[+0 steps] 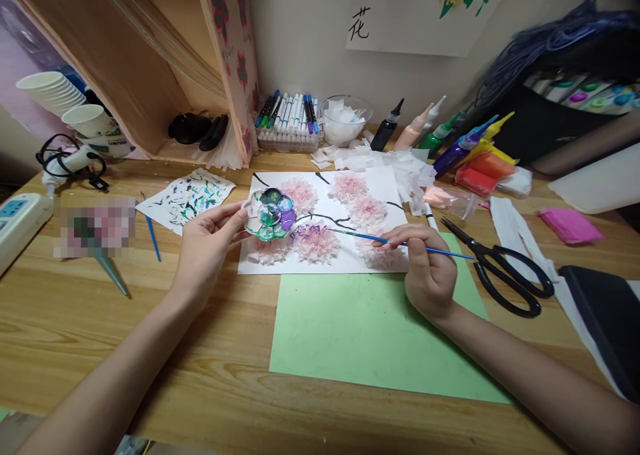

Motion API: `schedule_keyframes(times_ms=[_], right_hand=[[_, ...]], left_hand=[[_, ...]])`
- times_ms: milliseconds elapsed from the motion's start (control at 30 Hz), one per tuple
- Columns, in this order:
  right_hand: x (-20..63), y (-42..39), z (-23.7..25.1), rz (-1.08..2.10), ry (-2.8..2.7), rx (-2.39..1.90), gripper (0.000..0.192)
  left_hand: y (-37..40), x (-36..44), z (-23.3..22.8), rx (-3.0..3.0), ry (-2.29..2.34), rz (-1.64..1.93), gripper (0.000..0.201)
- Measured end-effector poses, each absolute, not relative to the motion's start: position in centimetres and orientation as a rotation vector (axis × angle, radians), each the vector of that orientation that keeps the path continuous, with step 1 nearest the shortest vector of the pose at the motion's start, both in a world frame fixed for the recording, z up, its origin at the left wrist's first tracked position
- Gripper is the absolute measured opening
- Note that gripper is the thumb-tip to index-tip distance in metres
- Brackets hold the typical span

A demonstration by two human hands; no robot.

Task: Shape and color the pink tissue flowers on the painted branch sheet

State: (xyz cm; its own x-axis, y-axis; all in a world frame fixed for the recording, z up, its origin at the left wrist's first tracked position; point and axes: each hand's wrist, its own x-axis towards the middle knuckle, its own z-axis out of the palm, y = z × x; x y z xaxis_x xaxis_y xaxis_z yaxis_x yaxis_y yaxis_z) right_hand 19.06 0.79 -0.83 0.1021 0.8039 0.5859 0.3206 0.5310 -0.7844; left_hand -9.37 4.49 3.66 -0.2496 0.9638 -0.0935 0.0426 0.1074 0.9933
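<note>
Left hand (pixel 207 241) pinched palette (pixel 269 215) by its rim, raised near the work. Right hand (pixel 429 268) fingers pinched brush (pixel 395 243), tip at paper flower (pixel 316 240).

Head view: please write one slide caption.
Left hand holds paint palette; right hand holds blue brush over tissue-flower picture.

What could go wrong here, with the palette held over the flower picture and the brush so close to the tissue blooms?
The left hand holds the wet palette tilted over the white sheet; paint may drip onto it. The paintbrush in the right hand could smear a tissue flower. The right wrist lies near the scissors.
</note>
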Motion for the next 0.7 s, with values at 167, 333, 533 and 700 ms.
schedule_keyframes(times_ms=[167, 333, 533, 700], right_hand=[[19.1, 0.8, -0.8, 0.439, -1.472, -1.022, 0.026], [19.1, 0.9, -0.9, 0.456, -1.502, -1.039, 0.024], [19.1, 0.5, -1.0, 0.406, -1.488, -0.898, 0.018], [19.6, -0.5, -1.1, 0.454, -1.806, -0.806, 0.027]], left_hand=[[4.5, -9.3, 3.7, 1.03, 1.505, 1.283, 0.037], [4.4, -9.3, 3.7, 1.04, 1.49, 1.266, 0.037], [4.1, -8.9, 3.8, 1.055, 1.447, 1.217, 0.041], [3.4, -8.0, 4.0, 1.052, 1.43, 1.193, 0.042]])
